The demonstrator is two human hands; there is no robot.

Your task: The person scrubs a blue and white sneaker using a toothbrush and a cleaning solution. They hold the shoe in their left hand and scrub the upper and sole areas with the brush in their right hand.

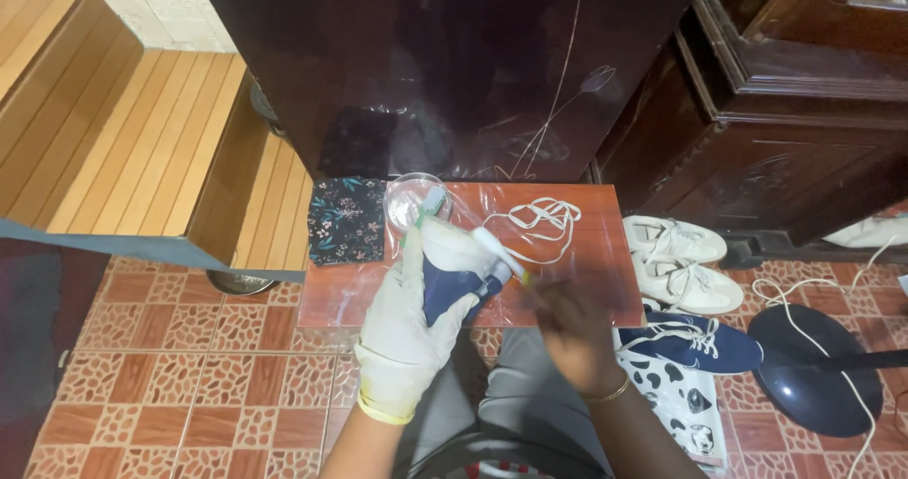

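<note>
Over the red table (586, 252), the gloved left hand (409, 323) clamps a navy shoe (452, 276), sole up. The bare right hand (567, 318), blurred, grips a toothbrush (499, 254) against the white sole. Behind the shoe sits a glass bowl (413, 200); laces (541, 220) lie right of it. Risk, I'd say: a hard stroke could flick suds off, or an elbow could knock that bowl.

Gloved left hand (402, 323) grips shoe (454, 271) (navy).
</note>
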